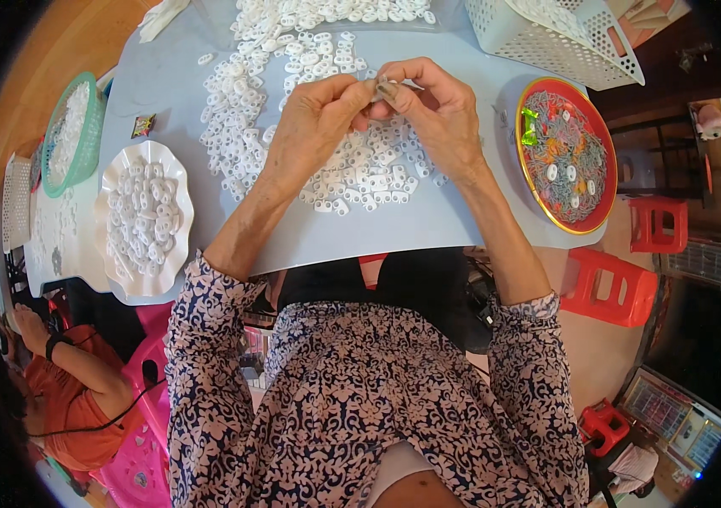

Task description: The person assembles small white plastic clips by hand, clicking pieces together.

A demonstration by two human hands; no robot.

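Note:
My left hand [320,114] and my right hand [432,110] meet above the table, fingertips pinched together. Between them sits something small and pale, mostly hidden by the fingers; its kind does not show. Under and around the hands spreads a loose heap of small white plastic pieces with holes [238,127]. To the left stands a white wavy-edged dish [107,220] filled with similar white pieces. On the right, a red round tray with a gold rim [523,161] holds many thin grey metal bits, some orange ones and a few white pieces.
A pale perforated basket [538,55] stands at the far right and a green basket [94,140] at the left. A wrapped sweet [143,126] lies near the dish. Red stools [610,288] stand on the right floor. A person in orange [89,398] sits at lower left.

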